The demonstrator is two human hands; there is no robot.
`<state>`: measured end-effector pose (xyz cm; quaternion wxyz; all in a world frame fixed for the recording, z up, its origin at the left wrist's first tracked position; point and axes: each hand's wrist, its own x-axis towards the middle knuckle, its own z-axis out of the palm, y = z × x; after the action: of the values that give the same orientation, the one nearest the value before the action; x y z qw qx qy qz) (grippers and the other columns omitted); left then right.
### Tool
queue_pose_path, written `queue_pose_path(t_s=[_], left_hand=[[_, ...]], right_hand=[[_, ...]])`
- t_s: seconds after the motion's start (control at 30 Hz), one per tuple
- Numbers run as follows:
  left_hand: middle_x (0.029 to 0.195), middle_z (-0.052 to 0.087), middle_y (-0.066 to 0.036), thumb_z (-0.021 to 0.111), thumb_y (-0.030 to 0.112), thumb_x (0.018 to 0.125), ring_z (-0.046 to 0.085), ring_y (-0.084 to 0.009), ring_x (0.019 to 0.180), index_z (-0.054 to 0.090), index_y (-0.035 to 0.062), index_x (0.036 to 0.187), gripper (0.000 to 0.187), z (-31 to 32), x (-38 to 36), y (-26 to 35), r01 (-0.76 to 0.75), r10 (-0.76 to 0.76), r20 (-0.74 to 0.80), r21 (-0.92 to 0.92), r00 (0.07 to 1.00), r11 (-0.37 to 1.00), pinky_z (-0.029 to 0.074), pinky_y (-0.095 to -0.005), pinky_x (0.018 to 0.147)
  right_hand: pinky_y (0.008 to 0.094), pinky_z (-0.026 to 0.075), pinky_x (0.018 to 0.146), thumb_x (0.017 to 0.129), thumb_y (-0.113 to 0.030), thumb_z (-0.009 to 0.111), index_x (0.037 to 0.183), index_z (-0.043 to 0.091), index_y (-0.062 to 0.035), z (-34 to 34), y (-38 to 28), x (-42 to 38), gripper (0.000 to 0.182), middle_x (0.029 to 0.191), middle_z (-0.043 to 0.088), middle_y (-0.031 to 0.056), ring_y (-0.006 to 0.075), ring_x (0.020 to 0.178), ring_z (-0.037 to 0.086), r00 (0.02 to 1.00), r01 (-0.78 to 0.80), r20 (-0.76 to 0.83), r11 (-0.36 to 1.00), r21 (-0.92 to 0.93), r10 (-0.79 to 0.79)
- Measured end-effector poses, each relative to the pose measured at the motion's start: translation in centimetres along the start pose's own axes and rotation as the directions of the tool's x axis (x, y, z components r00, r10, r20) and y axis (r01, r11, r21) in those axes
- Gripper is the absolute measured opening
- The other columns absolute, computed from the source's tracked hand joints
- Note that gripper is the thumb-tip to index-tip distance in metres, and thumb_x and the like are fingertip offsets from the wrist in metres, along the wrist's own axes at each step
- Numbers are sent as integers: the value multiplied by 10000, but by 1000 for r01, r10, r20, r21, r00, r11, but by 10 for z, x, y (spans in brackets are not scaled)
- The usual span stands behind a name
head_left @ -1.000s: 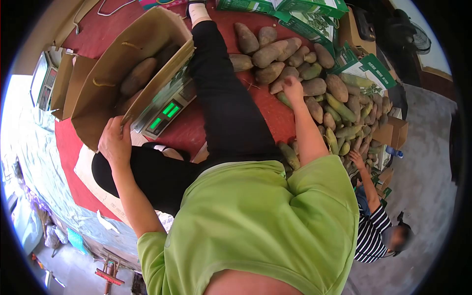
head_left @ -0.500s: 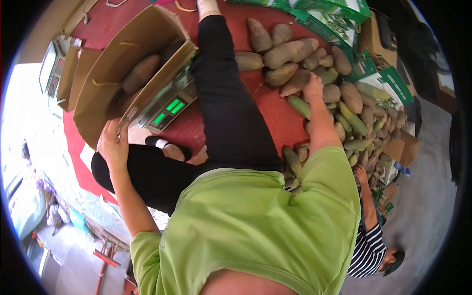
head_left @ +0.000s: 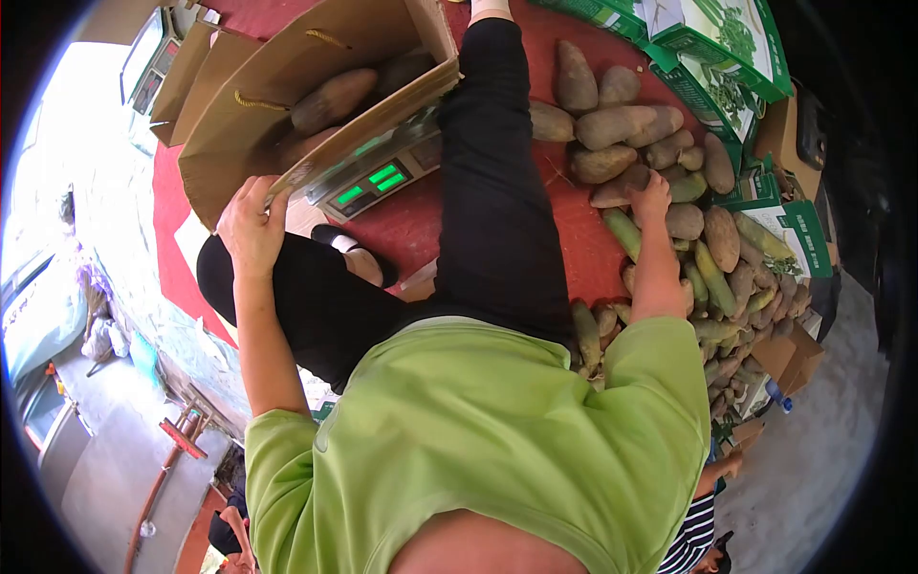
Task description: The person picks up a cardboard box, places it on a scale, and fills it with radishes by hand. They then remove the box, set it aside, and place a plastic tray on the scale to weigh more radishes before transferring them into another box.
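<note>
My left hand (head_left: 252, 228) holds the near rim of an open cardboard box (head_left: 215, 158), fingers and thumb closed at its edge. Inside the box lie several large brown root vegetables (head_left: 335, 100), shaped like sweet potatoes; the box walls hide part of them. The box rests on a scale (head_left: 382, 180) with green lit digits. Over at the heap, my right hand (head_left: 650, 198) has its fingers closed on one brown root vegetable (head_left: 620, 188). That piece lies among others on the red floor covering, partly hidden by the hand.
A heap of brown and green root vegetables (head_left: 722, 239) spreads to the right. Green printed cartons (head_left: 708, 91) stand at the upper right. My leg (head_left: 497, 172) stretches between scale and heap. Another person in a striped shirt (head_left: 690, 536) is at the lower right.
The view has shifted, so box, scale and heap sit further right in the picture. My right hand stays at the same root vegetable, and my left hand stays on the box rim.
</note>
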<state>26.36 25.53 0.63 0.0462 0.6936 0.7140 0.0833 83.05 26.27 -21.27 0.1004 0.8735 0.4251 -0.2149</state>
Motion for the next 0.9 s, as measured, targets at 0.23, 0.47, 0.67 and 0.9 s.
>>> queue_pose_path(t_s=[0.23, 0.47, 0.67, 0.9], left_hand=[[821, 627, -68, 655, 198, 796, 621, -298, 792, 644, 109, 885, 126, 0, -2, -4, -22, 22, -22, -4, 1000, 1000, 481, -394, 678], [796, 618, -60, 661, 207, 798, 623, -283, 784, 647, 107, 863, 121, -1, -4, -6, -45, 44, -40, -33, 998, 998, 481, -399, 675], [797, 622, -44, 669, 212, 791, 625, -269, 786, 645, 111, 849, 119, -1, -5, -9, -85, 84, -43, -25, 996, 996, 484, -398, 670], [789, 604, -31, 654, 233, 800, 625, -253, 798, 640, 138, 843, 106, 0, -6, -14, -86, 85, -25, -19, 996, 996, 488, -395, 681]], right_hand=[[443, 406, 991, 685, -184, 794, 1303, 447, -104, 25, 12, -53, 713, 1364, 401, 150, 397, 1208, 430, 902, 303, -357, 945, 122, -243], [456, 428, 934, 631, -223, 845, 1175, 526, -83, 12, 2, -97, 646, 1202, 488, 174, 391, 1083, 485, 888, 256, -413, 964, 78, -203], [450, 421, 946, 581, -170, 869, 1175, 489, -81, 22, 9, -95, 711, 1173, 501, 183, 380, 1107, 480, 942, 200, -311, 954, 222, -126], [449, 436, 926, 580, -146, 858, 1202, 462, -38, -2, -13, -115, 746, 1192, 505, 197, 392, 1124, 487, 935, 221, -314, 963, 156, -164]])
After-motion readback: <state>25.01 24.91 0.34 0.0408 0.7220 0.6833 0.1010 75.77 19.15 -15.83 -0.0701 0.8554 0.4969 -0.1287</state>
